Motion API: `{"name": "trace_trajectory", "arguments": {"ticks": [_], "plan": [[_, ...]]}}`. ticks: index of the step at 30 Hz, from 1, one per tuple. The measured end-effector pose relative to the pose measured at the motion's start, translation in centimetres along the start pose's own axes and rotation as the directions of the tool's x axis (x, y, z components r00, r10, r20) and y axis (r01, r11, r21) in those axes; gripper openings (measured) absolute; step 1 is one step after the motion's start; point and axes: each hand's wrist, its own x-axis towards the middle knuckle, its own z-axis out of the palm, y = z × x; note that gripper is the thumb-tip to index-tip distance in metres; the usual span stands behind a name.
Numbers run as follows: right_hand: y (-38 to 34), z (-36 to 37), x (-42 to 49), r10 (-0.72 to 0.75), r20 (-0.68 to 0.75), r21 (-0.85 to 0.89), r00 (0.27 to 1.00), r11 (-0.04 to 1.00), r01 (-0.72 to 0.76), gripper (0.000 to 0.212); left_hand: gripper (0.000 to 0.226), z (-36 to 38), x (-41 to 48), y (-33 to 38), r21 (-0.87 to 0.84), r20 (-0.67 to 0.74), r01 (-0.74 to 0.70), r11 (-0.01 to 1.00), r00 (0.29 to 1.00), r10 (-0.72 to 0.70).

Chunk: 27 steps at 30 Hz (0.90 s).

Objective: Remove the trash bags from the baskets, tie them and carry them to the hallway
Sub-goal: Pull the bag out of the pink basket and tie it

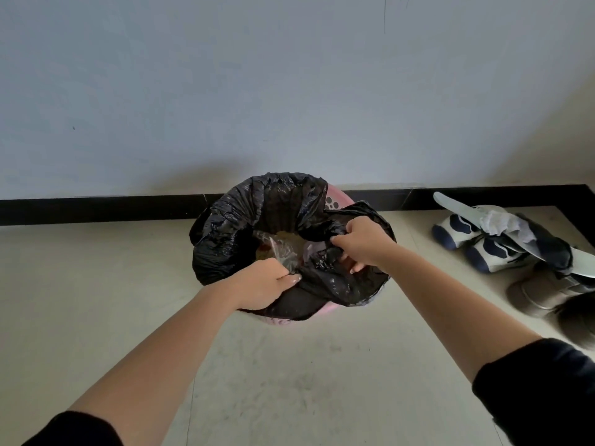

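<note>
A plain pale wall (pixel 225 91) meets a beige tiled floor (pixel 80 284) along a glossy black baseboard (pixel 96 209). In the right corner, a heap: white-and-navy sneakers (pixel 457 231), a pale insole (pixel 450 204), crumpled grey cloth (pixel 502 225) on top, a taupe boot (pixel 541 291) nearest the camera

Glossy black trash bag (pixel 225 226) lines a pink basket (pixel 331 201) with round perforations; floor (pixel 96 284) beige, wall (pixel 225 91) pale grey-white, skirting board (pixel 96 209) black; shoes (pixel 463 233) white with navy patches; sleeves (pixel 541 391) black.
</note>
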Motion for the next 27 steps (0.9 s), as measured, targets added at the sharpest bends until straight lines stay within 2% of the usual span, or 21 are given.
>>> {"name": "trace_trajectory", "arguments": {"ticks": [3,6,8,9,12,14,15,17,19,21,24,27], "plan": [[-0.4,0.1,0.3,-0.140,-0.016,-0.267,0.990,0.955,0.130,0.045,0.043,0.6,1.5,-1.3,0.031,-0.195,0.087,0.996,0.978,-0.079],[-1.4,0.2,0.3,-0.188,0.005,-0.465,0.982,0.869,0.169,0.045,0.034,1.4,2.2,-1.9,0.034,-0.467,0.228,0.973,0.864,-0.186],[-2.5,0.3,0.3,-0.249,-0.038,-0.600,0.968,0.780,0.177,0.038,0.022,1.7,2.3,-1.9,0.098,-0.557,0.222,0.970,0.820,-0.131],[-3.3,0.4,0.3,-0.297,-0.070,-0.641,0.952,0.745,0.185,0.034,0.019,1.6,2.3,-2.0,0.123,-0.600,0.168,0.978,0.798,-0.062],[-5.6,0.8,1.6,-0.446,-0.144,-0.674,0.883,0.698,0.242,0.023,0.027,0.5,2.2,-3.0,0.247,-0.710,0.001,0.969,0.681,0.180],[-6.7,1.1,3.2,-0.502,-0.150,-0.695,0.852,0.666,0.271,0.026,0.033,-0.5,2.1,-4.0,0.280,-0.796,0.042,0.959,0.569,0.207],[-7.0,1.3,4.1,-0.504,-0.143,-0.706,0.851,0.655,0.269,0.029,0.037,-0.9,1.9,-4.4,0.251,-0.820,0.093,0.963,0.549,0.161],[-7.6,1.8,6.4,-0.463,-0.140,-0.705,0.875,0.667,0.241,0.035,0.050,-1.8,1.7,-5.5,0.089,-0.823,0.193,0.977,0.567,-0.038],[-8.1,2.2,8.3,-0.388,-0.134,-0.635,0.912,0.740,0.221,0.042,0.064,-2.5,1.7,-6.8,-0.144,-0.736,0.272,0.952,0.613,-0.287],[-8.2,2.6,9.8,-0.330,-0.125,-0.573,0.936,0.794,0.204,0.047,0.070,-2.8,2.0,-8.1,-0.352,-0.634,0.257,0.900,0.642,-0.431],[-7.7,2.8,11.2,-0.324,-0.113,-0.616,0.939,0.764,0.190,0.041,0.066,-2.6,2.6,-9.4,-0.488,-0.551,0.188,0.852,0.691,-0.468],[-7.6,2.5,11.4,-0.472,-0.124,-0.776,0.873,0.594,0.211,0.035,0.051,-2.5,2.9,-9.4,-0.482,-0.558,0.174,0.859,0.694,-0.454]]}}
